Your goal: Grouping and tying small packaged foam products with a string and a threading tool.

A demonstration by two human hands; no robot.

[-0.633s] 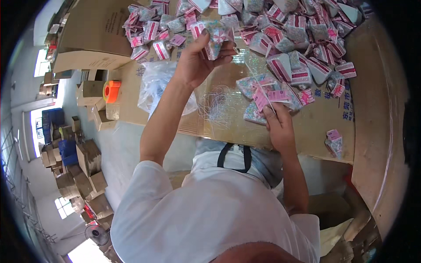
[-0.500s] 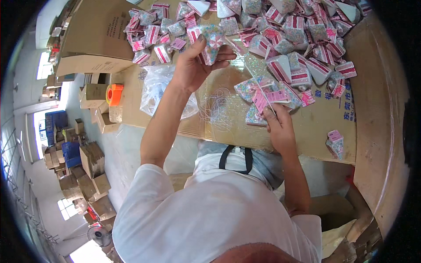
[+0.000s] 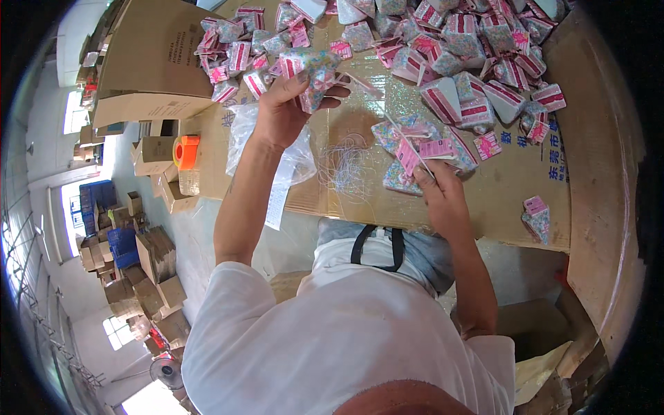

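My left hand (image 3: 280, 114) is closed around a cake-slice-shaped toy (image 3: 319, 66) with multicoloured sprinkles and pink-and-white sides. A pale tag (image 3: 363, 86), seen almost edge-on, hangs off its right side. From near that tag a thin pale strand (image 3: 403, 136) slants down to my right hand (image 3: 443, 197), whose thumb and fingers pinch its lower end. Just beyond my right fingers lie several sprinkled cake slices (image 3: 401, 178) with pink tags (image 3: 437, 149) on top. A tangle of clear strings (image 3: 344, 166) rests on the cardboard between my hands.
A big heap of cake slices (image 3: 477, 69) covers the far side of the cardboard-topped table (image 3: 325, 202). One slice (image 3: 536, 223) lies alone at right. By my left forearm are a clear plastic bag (image 3: 294, 155) and a white paper (image 3: 278, 200). Orange tape (image 3: 185, 152) and a large carton (image 3: 155, 52) stand left.
My left hand has moved left and slightly nearer with the cake slice. The strand still runs to my right hand, which stays pinched. A white paper now shows below the plastic bag.
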